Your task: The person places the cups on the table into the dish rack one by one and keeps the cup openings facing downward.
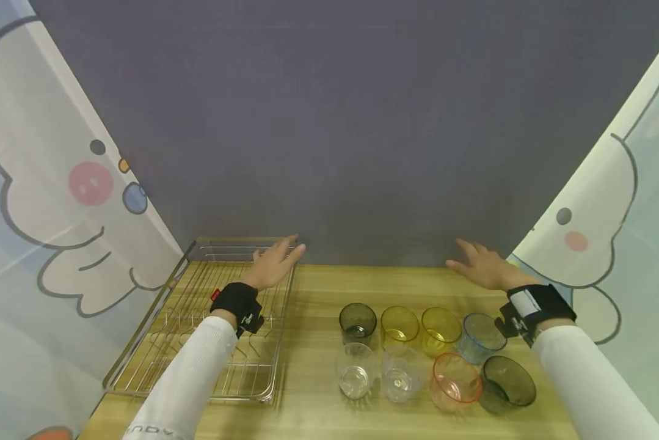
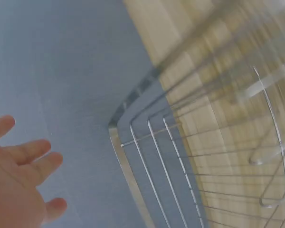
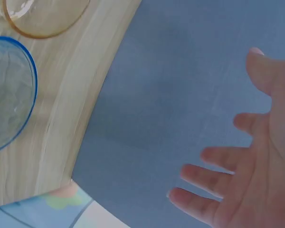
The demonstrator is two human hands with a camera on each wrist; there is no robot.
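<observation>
My left hand (image 1: 271, 266) hovers over the far right part of a wire dish rack (image 1: 274, 360), fingers spread and holding nothing. In the left wrist view its fingers (image 2: 31, 159) are apart from the rack's metal rim. My right hand (image 1: 484, 267) is held above the far right part of the wooden table, fingers loosely extended and free of any object. Nearest to it stand a blue-rimmed glass bowl (image 3: 14, 95) and a yellow glass (image 1: 441, 330). Several more glasses stand in two rows, among them a dark glass (image 1: 358, 324) and a red-rimmed glass (image 1: 455, 382).
Two clear glasses (image 1: 355, 371) are in the near row, with a wide dark bowl (image 1: 506, 385) at its right end. Beyond the wooden table (image 1: 307, 403) rises a grey panel (image 1: 329, 134). Cartoon-printed curtains (image 1: 43, 201) flank both sides.
</observation>
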